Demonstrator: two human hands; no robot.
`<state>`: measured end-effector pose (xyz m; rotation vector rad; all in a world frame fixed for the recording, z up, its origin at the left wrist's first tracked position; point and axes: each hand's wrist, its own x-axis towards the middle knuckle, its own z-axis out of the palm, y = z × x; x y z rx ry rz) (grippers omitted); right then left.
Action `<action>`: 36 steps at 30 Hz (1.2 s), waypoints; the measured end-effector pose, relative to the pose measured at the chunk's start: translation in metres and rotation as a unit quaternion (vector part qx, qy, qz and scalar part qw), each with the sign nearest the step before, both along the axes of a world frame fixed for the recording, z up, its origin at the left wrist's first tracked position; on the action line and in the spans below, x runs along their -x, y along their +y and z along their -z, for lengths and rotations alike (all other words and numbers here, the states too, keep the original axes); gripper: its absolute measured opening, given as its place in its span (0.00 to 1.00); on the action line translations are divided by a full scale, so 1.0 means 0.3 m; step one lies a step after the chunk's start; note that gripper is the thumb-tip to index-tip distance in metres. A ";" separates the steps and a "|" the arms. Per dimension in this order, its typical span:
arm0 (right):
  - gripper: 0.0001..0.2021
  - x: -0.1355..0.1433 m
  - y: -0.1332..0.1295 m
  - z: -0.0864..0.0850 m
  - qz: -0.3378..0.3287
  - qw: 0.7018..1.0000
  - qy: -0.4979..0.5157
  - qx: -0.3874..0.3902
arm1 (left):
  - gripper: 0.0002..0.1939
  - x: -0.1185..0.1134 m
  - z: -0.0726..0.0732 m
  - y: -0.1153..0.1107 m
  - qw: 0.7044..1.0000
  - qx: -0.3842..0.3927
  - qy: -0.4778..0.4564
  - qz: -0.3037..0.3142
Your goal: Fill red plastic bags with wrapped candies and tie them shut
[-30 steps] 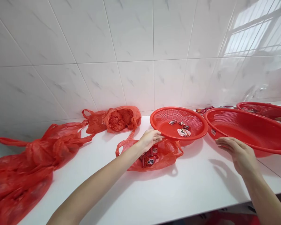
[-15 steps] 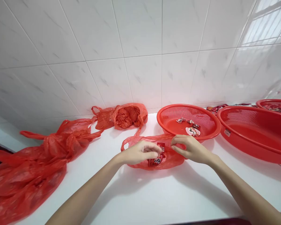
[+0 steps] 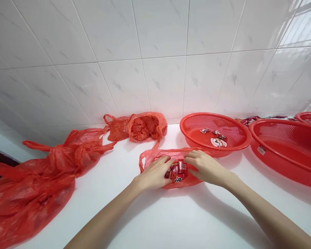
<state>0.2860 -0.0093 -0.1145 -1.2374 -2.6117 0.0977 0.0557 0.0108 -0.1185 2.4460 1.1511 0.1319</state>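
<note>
A thin red plastic bag (image 3: 145,159) lies on the white table with its mouth facing up. Several small red-wrapped packets (image 3: 178,171) show inside it. My left hand (image 3: 157,173) reaches into the left of the mouth, fingers spread over the packets and thumb apart. From the right, my right hand (image 3: 206,167) dips in with curved fingers, thumb apart from them. Its fingertips are beside the packets; whether they touch them I cannot tell. Neither hand visibly grips anything.
A red mesh basket (image 3: 186,126) holding a few small packets and a round printed piece stands behind my right hand. A larger red basket (image 3: 282,169) is at right. Filled red bags (image 3: 49,180) lie at left; a bag of crumpled bags (image 3: 147,128) rests by the tiled wall.
Both hands have lowered into the bag's mouth, and the opening is wider around the packets. More packets show inside. The whole view has shifted slightly.
</note>
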 end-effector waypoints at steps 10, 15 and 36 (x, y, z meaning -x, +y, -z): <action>0.37 0.022 0.022 0.119 0.007 0.983 0.090 0.159 | 0.39 0.010 0.038 0.028 0.997 0.065 -0.029 0.018; 0.30 0.020 0.024 0.123 0.014 0.974 0.125 0.189 | 0.24 0.011 0.058 0.031 0.996 0.066 -0.057 0.010; 0.16 0.065 0.019 0.200 0.042 0.809 0.526 0.258 | 0.18 -0.050 0.185 0.051 0.829 0.225 -0.504 -0.090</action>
